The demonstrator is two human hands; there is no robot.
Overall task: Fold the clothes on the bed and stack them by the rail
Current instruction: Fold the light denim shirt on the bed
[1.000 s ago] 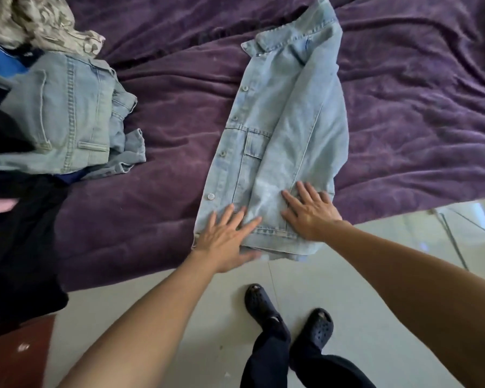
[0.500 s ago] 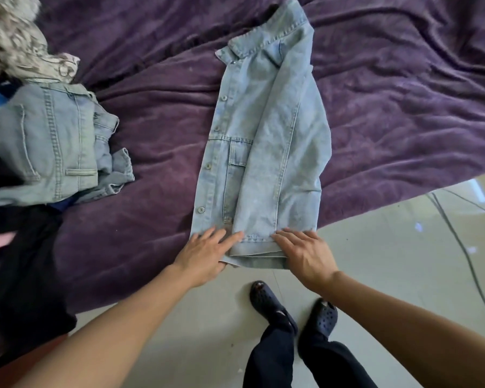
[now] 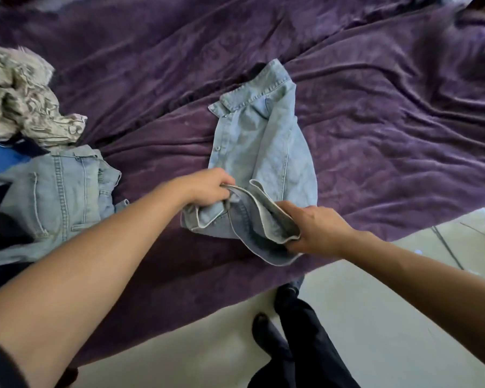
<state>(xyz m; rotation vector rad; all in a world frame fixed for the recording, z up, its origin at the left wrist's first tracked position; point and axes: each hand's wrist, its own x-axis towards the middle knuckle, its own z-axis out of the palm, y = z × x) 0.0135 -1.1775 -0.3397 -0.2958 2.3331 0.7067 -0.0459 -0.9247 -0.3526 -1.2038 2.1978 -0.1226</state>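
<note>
Both hands, left [image 3: 207,187] and right [image 3: 315,229], grip closed on the hem of the soft, narrow-folded denim jacket [image 3: 261,152], lifted. Crumpled purple blanket [image 3: 389,121] lies bare to the right; a clothes pile [image 3: 48,186] crowds the left.

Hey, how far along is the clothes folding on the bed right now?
Done: the denim jacket is already narrowed lengthwise on the purple blanket. In hand: the left hand and right hand grip its hem, lifting it toward the collar. Left: finishing that fold, then the second denim garment, the patterned cloth and dark clothes heaped at the left. No rail or finished stack is in view.
</note>
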